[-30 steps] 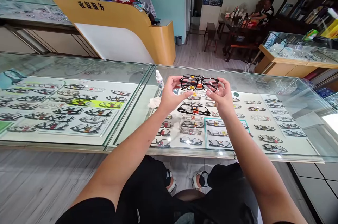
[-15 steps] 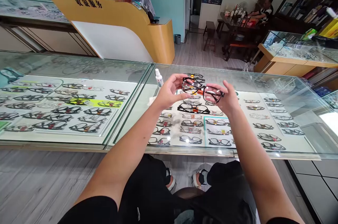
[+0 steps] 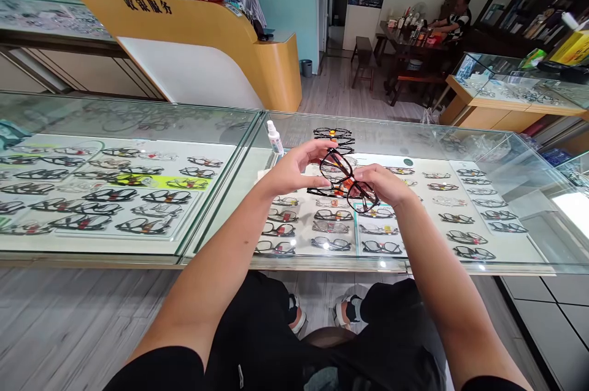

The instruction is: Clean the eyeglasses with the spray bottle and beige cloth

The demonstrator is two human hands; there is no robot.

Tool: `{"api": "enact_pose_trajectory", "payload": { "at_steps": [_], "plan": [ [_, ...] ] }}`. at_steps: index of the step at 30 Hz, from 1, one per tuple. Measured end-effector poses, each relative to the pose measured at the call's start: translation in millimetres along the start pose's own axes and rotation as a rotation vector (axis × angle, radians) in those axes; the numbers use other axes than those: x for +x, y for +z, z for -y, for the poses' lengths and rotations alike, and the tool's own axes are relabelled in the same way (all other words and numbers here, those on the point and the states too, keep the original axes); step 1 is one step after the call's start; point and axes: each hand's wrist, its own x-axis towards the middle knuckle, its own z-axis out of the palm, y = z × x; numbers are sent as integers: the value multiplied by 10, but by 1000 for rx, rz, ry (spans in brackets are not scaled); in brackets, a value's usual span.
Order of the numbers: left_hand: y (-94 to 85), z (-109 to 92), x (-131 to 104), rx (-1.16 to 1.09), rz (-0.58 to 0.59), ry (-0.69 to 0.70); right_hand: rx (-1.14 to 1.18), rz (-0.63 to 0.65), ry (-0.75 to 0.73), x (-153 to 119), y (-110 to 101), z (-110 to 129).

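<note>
A pair of black-framed eyeglasses (image 3: 352, 178) is tilted steeply above the glass counter, its left lens higher than its right. My left hand (image 3: 299, 169) holds it by the upper left end, with the fingers at the top of the rim and the thumb lower down. Near the bridge, my right hand (image 3: 385, 183) pinches the frame. An orange-red patch shows by the bridge. Behind and below my hands, another dark pair of glasses (image 3: 317, 191) is partly covered. Several black frames (image 3: 332, 133) lie just beyond my fingers.
The glass display counter (image 3: 294, 263) runs across in front of me, with rows of eyeglasses inside. A white spray bottle (image 3: 275, 138) stands left of my hands. Beyond are a yellow cashier desk (image 3: 276, 65) with a person behind it, and another person at a dark table (image 3: 405, 38).
The eyeglasses have tipped further, with the right lens now lower. My right hand has moved down and left, from the outer right edge to the bridge, and its fingers have closed.
</note>
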Motion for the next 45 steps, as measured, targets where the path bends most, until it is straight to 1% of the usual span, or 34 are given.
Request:
{"api": "enact_pose_trajectory", "payload": {
  "at_steps": [4, 10, 12, 15, 18, 19, 20, 21, 24, 25, 26, 27, 30, 33, 35, 39, 42, 45],
  "plan": [
    [-9, 22, -1, 15, 22, 15, -23, -8, 6, -1, 8, -9],
    [-11, -22, -17, -17, 24, -11, -9, 36, -9, 6, -1, -37],
    [-14, -32, -21, -20, 19, -19, 9, 4, -28, 12, -10, -51],
    [-19, -26, -19, -21, 25, -23, -28, -54, -77, 19, -16, -60],
    [-12, -6, -2, -6, 41, -42, -45, -64, -94, 32, -7, -64],
    [-4, 2, 6, 4, 26, -45, -32, -78, -97, 40, -2, -67],
    [10, 9, 15, 22, -16, -45, -15, -106, -105, 50, 3, -70],
    [30, 14, 22, 52, -95, -39, 3, -149, -117, 62, 8, -74],
    [136, 7, 32, 231, -483, -21, 49, -318, -163, 97, 30, -82],
    [188, -4, 30, 294, -576, -32, 60, -365, -178, 106, 42, -83],
    [246, -19, 25, 342, -621, -52, 69, -403, -193, 113, 59, -83],
    [309, -35, 19, 369, -618, -75, 73, -426, -206, 117, 80, -85],
    [493, -73, 3, 361, -501, -118, 57, -472, -247, 124, 160, -103],
    [605, -75, 0, 338, -469, -142, -20, -515, -289, 132, 243, -145],
    [624, -62, 1, 328, -462, -183, -80, -538, -298, 137, 287, -176],
    [607, -49, -2, 316, -457, -250, -161, -562, -322, 140, 339, -213],
    [605, -58, -4, 332, -473, -270, -204, -539, -376, 136, 356, -222],
    [603, -57, -7, 361, -504, -286, -312, -500, -395, 130, 365, -229]
  ]
}}
